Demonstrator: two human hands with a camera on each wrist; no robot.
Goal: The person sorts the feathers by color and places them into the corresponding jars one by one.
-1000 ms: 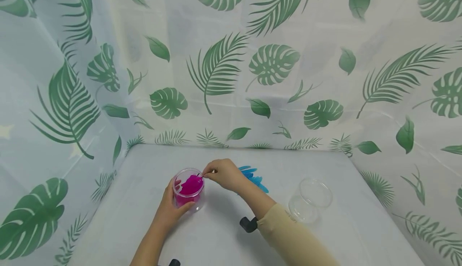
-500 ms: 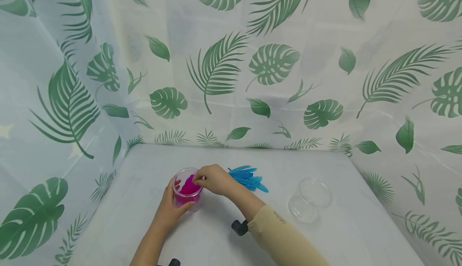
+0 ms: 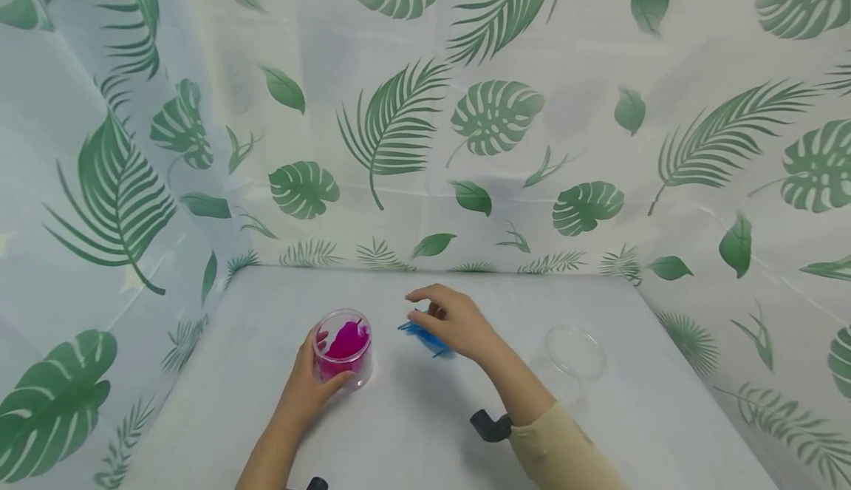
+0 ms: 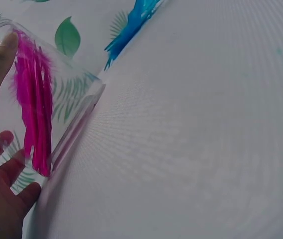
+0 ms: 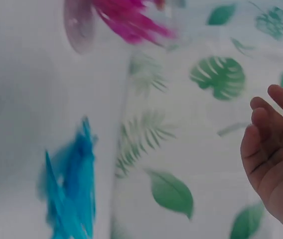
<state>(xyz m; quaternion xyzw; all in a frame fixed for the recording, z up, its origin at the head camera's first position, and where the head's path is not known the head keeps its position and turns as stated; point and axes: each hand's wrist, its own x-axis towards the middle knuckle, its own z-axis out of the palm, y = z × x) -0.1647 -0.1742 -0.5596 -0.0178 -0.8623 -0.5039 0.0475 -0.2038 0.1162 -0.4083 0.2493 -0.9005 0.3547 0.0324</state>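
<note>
A clear plastic jar (image 3: 364,373) holds a bunch of magenta feathers (image 3: 347,342). My left hand (image 3: 307,378) grips it from the left side, thumb across the near wall and fingers round the back. In the left wrist view the feathers (image 4: 37,109) stand lengthwise inside the see-through wall. A pile of blue feathers (image 3: 425,338) lies on the table to the right of the jar. Over that pile is my right hand (image 3: 460,321), thumb and fingers apart with nothing between them. The right wrist view shows this hand (image 5: 280,154) off to one side of the blue feathers (image 5: 74,199).
A second clear jar (image 3: 603,363) stands farther right on the white table (image 3: 412,431), with no feathers visible in it. A leaf-printed curtain (image 3: 399,224) closes off the back and sides. A black camera mount (image 3: 490,426) juts from the right wrist.
My right hand has drawn back from the magenta jar's mouth, moved right over the blue feathers and spread its fingers. The left hand keeps its grip on the jar. The head view has shifted slightly.
</note>
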